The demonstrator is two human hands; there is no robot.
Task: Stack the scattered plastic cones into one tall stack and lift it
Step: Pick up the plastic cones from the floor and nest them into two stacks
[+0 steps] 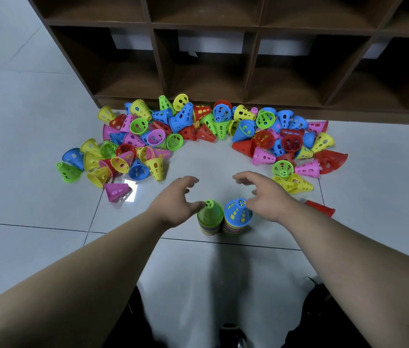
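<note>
Stacking is proceeding, with released left hand (173,199) hovering beside green-topped stack (209,217) and released right hand (263,194) beside blue-topped stack (237,214), which likely need merging next.

I am wearing black trousers (324,320), which are showing over both knees. My forearms (85,272) are going bare down to my left hand (173,204) and right hand (266,197).

Glossy perforated plastic cones (157,138), smooth shiny floor tiles (22,101), matt brown wooden shelving (251,64)
</note>
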